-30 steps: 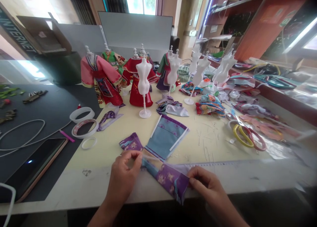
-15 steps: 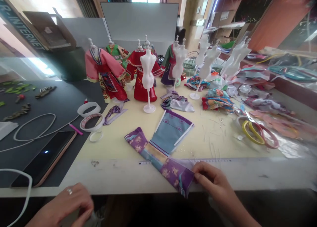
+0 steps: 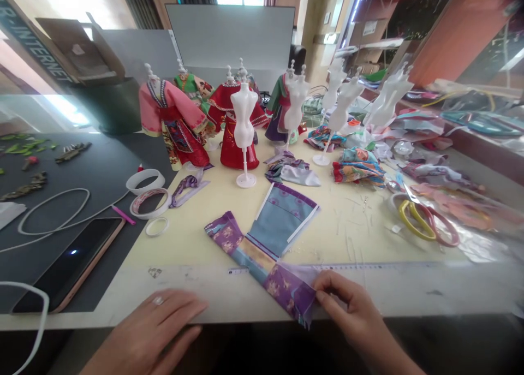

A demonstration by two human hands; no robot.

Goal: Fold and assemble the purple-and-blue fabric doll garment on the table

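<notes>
A small doll garment (image 3: 268, 260) lies on the table's near side, with a purple flowered band running diagonally and a blue-grey panel (image 3: 282, 214) spread behind it. My right hand (image 3: 347, 304) pinches the sheer lilac edge at the band's right end between thumb and fingertips. At the table's front edge, left of the garment, my left hand (image 3: 164, 320) wears a ring. Its fingers are stretched out, thumb apart, and nothing is in it. A clear ruler (image 3: 352, 265) lies along the table, partly covered by the garment.
Behind stand a bare white mannequin (image 3: 244, 124) and several more, some in red dresses (image 3: 231, 146). Scissors (image 3: 426, 219) and fabric scraps (image 3: 360, 167) lie at right. Tape rolls (image 3: 149, 203), a pink pen (image 3: 123, 215) and a phone (image 3: 73, 260) are at left.
My left hand has come up and right from below the table edge toward the garment, and its fingers have straightened. My right hand still pinches the garment's edge, almost unmoved.
</notes>
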